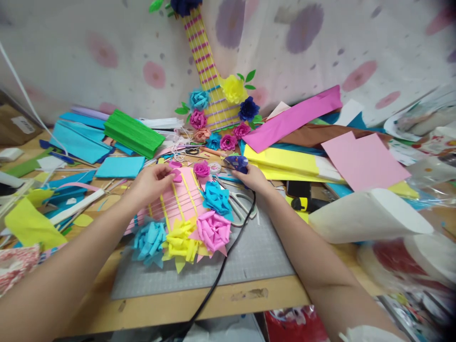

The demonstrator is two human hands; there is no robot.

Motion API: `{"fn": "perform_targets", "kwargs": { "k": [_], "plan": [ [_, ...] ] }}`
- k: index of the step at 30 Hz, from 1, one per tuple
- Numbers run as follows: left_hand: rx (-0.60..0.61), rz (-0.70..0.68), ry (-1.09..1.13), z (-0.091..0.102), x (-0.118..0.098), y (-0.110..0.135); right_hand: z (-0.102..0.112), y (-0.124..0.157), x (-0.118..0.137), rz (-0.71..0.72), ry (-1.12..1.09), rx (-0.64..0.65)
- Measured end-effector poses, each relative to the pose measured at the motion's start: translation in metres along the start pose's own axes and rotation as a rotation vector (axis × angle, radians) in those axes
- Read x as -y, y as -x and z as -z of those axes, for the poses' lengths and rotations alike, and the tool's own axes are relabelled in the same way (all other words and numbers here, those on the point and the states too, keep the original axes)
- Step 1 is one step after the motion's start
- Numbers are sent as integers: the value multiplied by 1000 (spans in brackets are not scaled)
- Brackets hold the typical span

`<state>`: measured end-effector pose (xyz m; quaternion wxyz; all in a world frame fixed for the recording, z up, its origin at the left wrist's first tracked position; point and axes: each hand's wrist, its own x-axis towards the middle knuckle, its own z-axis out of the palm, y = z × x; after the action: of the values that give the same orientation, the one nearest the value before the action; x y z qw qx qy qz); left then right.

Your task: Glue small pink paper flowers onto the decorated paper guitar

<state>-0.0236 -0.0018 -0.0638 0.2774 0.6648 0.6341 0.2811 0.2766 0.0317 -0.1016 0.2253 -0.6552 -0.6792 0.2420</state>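
Note:
A pink paper guitar body (184,191) with yellow strips and thin strings lies on the grey cutting mat (263,251). Blue, yellow and pink paper flowers (213,230) edge its near side, and a magenta paper rose (202,169) sits at its far edge. My left hand (156,180) is closed in a pinch on a small magenta paper piece (176,175) above the guitar body. In my right hand (253,179) is a blue glue gun (238,163), its black cord running down across the mat. Scissors (243,209) lie under that cord, partly covered by a blue flower.
A yellow paper guitar (219,102) with flowers leans against the spotted curtain. Folded green crepe paper (133,133) and blue sheets lie to the left. Yellow crepe paper (285,164), pink sheets (366,156) and a white paper roll (366,216) are on the right.

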Motion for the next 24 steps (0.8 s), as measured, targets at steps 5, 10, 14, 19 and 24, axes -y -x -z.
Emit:
{"fn": "perform_targets", "kwargs": {
  "k": [5, 10, 14, 19, 24],
  "plan": [
    [-37, 17, 75, -5, -9, -1, 20, 4, 7, -129, -524, -16],
    [-56, 50, 98, -10, -18, 0, 39, 23, 25, 47, -678, 50],
    [20, 99, 168, -12, -28, 2, 36, 38, 42, 226, -544, 140],
    [79, 123, 197, -11, -39, 6, 25, 40, 50, 436, -453, 184],
    [98, 91, 168, -12, -39, 6, 18, 37, 46, 421, -389, 176]
  ]
}}
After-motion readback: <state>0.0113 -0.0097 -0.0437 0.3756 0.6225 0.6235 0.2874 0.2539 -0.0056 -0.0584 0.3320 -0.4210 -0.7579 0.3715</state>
